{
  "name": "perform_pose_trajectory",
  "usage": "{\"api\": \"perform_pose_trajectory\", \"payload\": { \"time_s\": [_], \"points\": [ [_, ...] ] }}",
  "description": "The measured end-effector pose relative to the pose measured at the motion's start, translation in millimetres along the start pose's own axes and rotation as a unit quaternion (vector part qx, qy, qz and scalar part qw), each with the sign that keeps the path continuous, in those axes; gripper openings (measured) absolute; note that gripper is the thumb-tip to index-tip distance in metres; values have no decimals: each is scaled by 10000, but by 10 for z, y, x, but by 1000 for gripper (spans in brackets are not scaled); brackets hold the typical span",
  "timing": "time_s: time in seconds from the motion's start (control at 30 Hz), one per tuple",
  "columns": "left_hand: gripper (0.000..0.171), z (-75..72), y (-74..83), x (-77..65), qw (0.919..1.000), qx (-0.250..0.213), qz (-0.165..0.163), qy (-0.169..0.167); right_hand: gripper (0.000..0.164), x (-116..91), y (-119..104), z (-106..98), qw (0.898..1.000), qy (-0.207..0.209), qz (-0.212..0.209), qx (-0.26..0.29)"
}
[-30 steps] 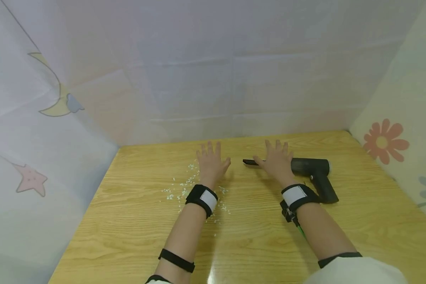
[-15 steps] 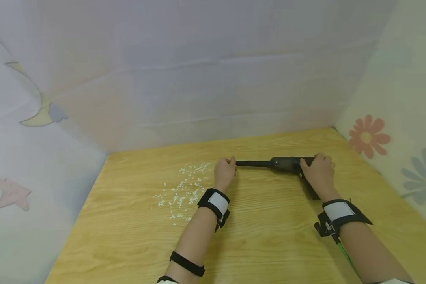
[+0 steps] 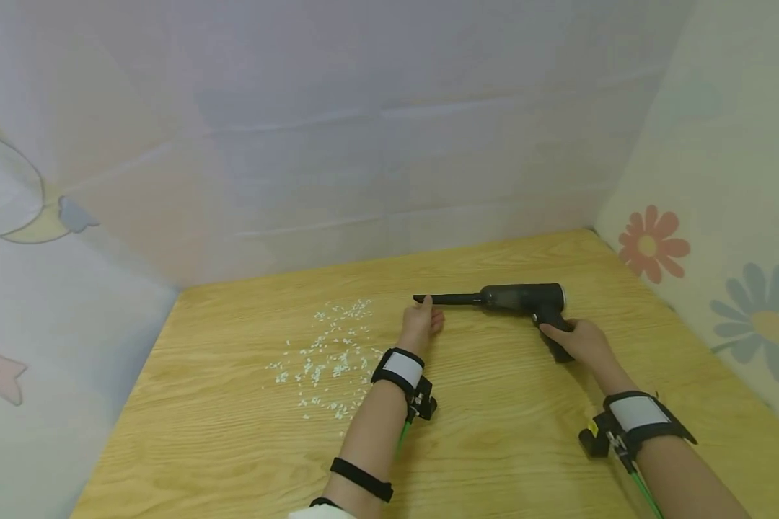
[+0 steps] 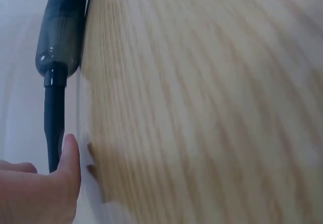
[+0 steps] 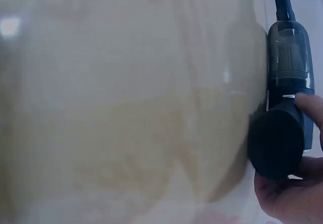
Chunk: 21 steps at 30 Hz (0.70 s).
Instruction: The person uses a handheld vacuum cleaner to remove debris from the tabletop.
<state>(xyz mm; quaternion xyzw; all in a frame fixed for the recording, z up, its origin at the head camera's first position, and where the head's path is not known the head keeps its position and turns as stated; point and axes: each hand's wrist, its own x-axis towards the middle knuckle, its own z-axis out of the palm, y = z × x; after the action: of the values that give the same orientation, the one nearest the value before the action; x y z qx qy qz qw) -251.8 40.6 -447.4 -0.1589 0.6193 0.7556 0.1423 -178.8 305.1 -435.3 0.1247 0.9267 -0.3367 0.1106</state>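
A black handheld vacuum cleaner (image 3: 519,297) with a smoky clear dust cup (image 4: 59,40) and a long thin nozzle (image 3: 454,299) lies level across the right half of the wooden table, nozzle pointing left. My right hand (image 3: 587,342) grips its handle (image 5: 276,146), thumb near the small silver button. At the nozzle's tip, my left hand (image 3: 418,324) has its thumb (image 4: 70,153) against the near side and its fingers lower down and partly hidden, so the nozzle sits between them. Small white scraps (image 3: 331,360) are scattered left of my left hand.
The wooden table (image 3: 234,447) meets a pale cloth wall (image 3: 298,180) at the back, with printed cloth at both sides. Black wrist straps with cameras and green cables (image 3: 645,494) sit on both forearms.
Both hands were spread over the table. My left hand has come to the nozzle tip; my right hand has moved right, over the vacuum's body, then down onto its handle. The view has shifted right.
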Motion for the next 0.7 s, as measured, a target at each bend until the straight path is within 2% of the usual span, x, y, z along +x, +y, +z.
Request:
{"api": "perform_pose_trajectory", "payload": {
  "time_s": [0.07, 0.13, 0.17, 0.3, 0.37, 0.4, 0.43, 0.47, 0.53, 0.6, 0.63, 0.67, 0.7],
  "points": [
    [51, 31, -49, 69, 9992, -392, -66, -83, 82, -8, 16, 16, 10000, 9, -59, 62],
    [58, 30, -255, 340, 9971, -728, 84, -223, 80, -14, 24, 23, 9999, 44, -71, 136],
    [61, 24, -395, 525, 9956, -869, 198, -289, 79, -14, 27, 25, 9998, 58, -73, 157],
    [65, 27, -728, 979, 9920, -1221, 99, -318, 81, -21, 39, 7, 9999, 14, -38, 119],
    [59, 50, -699, 956, 9914, -1293, -130, -178, 82, -23, 36, 6, 10000, -26, -25, 87],
    [55, 82, -593, 799, 9912, -1303, -218, -84, 83, -26, 36, 5, 10000, -55, -15, 79],
    [55, 86, -583, 780, 9909, -1326, -219, -69, 83, -30, 34, 4, 10000, -67, -20, 68],
    [55, 102, -531, 682, 9909, -1335, -152, -64, 83, -34, 33, 3, 9999, -78, -24, 81],
    [58, 90, -560, 716, 9901, -1394, -74, -160, 84, -40, 34, 4, 9999, -97, -8, 94],
    [58, 80, -541, 691, 9888, -1468, -118, -220, 84, -46, 37, 1, 9998, -145, 25, 125],
    [61, 44, -608, 783, 9874, -1544, -81, -331, 85, -46, 39, 0, 9998, -161, 39, 142],
    [60, 43, -570, 727, 9876, -1538, -93, -311, 85, -46, 38, 0, 9997, -181, 57, 164],
    [60, 24, -572, 748, 9872, -1554, -177, -303, 85, -43, 36, 0, 9996, -207, 66, 172]
  ]
}}
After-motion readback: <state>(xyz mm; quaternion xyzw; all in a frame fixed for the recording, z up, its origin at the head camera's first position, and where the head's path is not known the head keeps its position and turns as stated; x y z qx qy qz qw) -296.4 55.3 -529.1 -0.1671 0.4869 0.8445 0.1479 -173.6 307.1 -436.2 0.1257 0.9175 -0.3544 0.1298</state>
